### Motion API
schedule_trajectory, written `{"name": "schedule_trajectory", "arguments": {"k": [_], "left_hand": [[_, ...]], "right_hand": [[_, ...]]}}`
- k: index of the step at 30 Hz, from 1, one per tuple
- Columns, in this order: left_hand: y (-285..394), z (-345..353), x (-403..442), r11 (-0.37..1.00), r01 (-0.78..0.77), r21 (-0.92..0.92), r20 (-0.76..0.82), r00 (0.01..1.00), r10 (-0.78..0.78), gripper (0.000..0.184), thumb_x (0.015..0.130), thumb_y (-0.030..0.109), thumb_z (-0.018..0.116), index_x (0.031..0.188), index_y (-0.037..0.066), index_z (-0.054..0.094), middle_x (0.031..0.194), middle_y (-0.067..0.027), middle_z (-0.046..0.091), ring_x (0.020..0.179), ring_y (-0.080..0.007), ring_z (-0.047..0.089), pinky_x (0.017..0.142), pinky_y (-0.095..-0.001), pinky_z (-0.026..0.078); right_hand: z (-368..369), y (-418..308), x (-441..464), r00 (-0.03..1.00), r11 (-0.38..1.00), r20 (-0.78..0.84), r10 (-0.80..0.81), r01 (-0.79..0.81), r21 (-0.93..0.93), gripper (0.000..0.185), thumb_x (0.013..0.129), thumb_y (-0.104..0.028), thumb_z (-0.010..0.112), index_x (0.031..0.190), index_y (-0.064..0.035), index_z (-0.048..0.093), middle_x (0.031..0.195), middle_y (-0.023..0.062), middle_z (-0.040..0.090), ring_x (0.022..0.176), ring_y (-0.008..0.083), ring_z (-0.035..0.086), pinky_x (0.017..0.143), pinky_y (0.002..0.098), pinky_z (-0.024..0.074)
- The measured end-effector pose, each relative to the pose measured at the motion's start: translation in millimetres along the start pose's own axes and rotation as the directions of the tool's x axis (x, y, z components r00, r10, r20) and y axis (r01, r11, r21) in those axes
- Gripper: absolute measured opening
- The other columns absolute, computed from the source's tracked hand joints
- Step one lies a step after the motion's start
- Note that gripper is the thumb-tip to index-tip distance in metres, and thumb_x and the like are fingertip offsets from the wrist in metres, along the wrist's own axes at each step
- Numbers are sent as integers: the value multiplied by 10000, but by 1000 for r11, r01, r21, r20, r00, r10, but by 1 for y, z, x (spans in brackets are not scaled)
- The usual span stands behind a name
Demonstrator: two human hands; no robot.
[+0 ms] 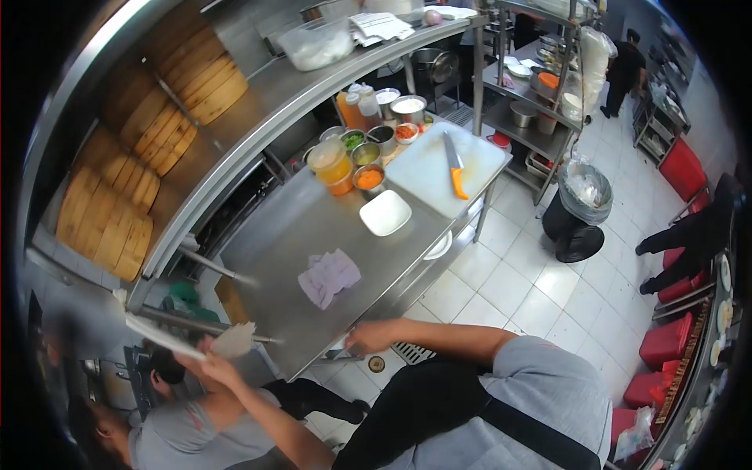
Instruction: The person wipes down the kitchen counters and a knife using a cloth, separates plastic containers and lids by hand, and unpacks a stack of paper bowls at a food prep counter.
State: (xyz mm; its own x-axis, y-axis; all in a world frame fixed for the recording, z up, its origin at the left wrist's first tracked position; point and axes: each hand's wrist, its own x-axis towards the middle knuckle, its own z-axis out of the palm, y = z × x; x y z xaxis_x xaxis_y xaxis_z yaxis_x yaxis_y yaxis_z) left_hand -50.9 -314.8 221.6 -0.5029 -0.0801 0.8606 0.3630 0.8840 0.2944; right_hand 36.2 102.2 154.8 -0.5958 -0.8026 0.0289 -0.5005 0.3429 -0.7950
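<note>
My left hand (222, 370) is closed around the lower end of a long, narrow white object (164, 334), perhaps a plate seen edge-on; its kind is unclear. Beside that hand is a pale, ragged-edged piece (234, 340). My right hand (370, 338) is at the front edge of the steel table (266, 313), fingers curled downward; what they hold, if anything, is hidden. A crumpled lilac cloth (329, 277) lies on the table, beyond my right hand. Farther back are a white square bowl (385, 213) and a white cutting board (423, 176) bearing an orange-handled knife (454, 166).
Several ingredient containers (368, 179) and squeeze bottles (368, 102) stand behind the bowl. Bamboo steamers (102, 211) fill the upper left shelf. A co-worker (188, 423) in grey is close on my left. A lined bin (583, 196) stands on the tiled floor at right.
</note>
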Motion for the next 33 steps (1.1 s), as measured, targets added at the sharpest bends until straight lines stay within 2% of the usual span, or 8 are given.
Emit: {"name": "schedule_trajectory", "arguments": {"k": [8, 11, 14, 17, 22, 26, 30, 33], "left_hand": [[231, -33, -10, 202, 705, -679, 365, 564, -741, 332, 934, 354, 469, 719, 101, 458, 536, 18, 371, 393, -71, 285, 376, -225, 255], [268, -32, 7, 44, 626, -778, 495, 655, -571, 394, 947, 358, 437, 636, 136, 342, 479, 24, 282, 369, -73, 238, 369, -230, 229], [306, -26, 22, -33, 582, -812, 545, 737, -401, 429, 964, 354, 381, 606, 141, 280, 458, 20, 237, 353, -80, 191, 362, -237, 204], [342, -22, 28, -160, 596, -787, 614, 782, -108, 393, 964, 302, 362, 619, 123, 305, 473, 16, 234, 375, -95, 227, 377, -228, 234], [349, -28, 47, 805, 227, -549, 124, 974, -190, 476, 940, 423, 377, 1080, -10, 516, 815, -134, 574, 613, -179, 533, 531, -265, 445], [303, -84, 97, 982, -107, -157, -330, 943, 50, 626, 939, 386, 414, 1342, -55, 227, 1119, -194, 587, 829, -302, 628, 632, -347, 534], [204, -128, 110, 962, 209, -177, -769, 580, -268, 541, 879, 181, 493, 1308, -82, 293, 852, -194, 661, 844, -290, 643, 700, -387, 524], [48, -120, 46, 812, 309, 495, -378, 918, -119, 467, 881, 265, 510, 1182, -82, 429, 913, -184, 617, 729, -343, 606, 647, -405, 492]], "right_hand": [[68, 193, -260, 718, 716, 66, 693, -674, -184, 347, 752, -257, 601, 1027, -46, 621, 1017, 171, 613, 955, 336, 573, 832, 405, 462], [102, 273, -379, 739, 680, 87, 668, -558, -476, 202, 740, -183, 541, 760, -24, 664, 796, 207, 641, 708, 337, 630, 637, 431, 508], [109, 254, -465, -23, -9, -31, 999, -918, 397, 207, 822, -221, 555, 797, -40, 651, 676, 142, 628, 625, 248, 637, 516, 369, 523], [106, 235, -485, -94, -118, 94, 991, -946, 301, 160, 823, -168, 551, 858, -38, 638, 665, 110, 614, 630, 225, 638, 493, 346, 535], [136, 213, -485, 35, -42, 80, 996, -610, 792, 209, 811, -212, 570, 851, -25, 653, 796, 117, 657, 689, 234, 648, 558, 356, 543], [168, 246, -486, 573, 558, -71, 817, -815, -156, 222, 828, -208, 547, 965, -67, 650, 885, 92, 660, 706, 184, 657, 536, 340, 556], [122, 197, -470, 139, 38, 120, 983, -793, 608, 256, 840, -242, 525, 933, -41, 654, 860, 91, 656, 727, 180, 658, 537, 323, 555], [105, 189, -467, 55, -20, 99, 994, -773, 634, 245, 826, -230, 549, 932, -31, 643, 801, 85, 640, 669, 170, 636, 539, 320, 546]]}}
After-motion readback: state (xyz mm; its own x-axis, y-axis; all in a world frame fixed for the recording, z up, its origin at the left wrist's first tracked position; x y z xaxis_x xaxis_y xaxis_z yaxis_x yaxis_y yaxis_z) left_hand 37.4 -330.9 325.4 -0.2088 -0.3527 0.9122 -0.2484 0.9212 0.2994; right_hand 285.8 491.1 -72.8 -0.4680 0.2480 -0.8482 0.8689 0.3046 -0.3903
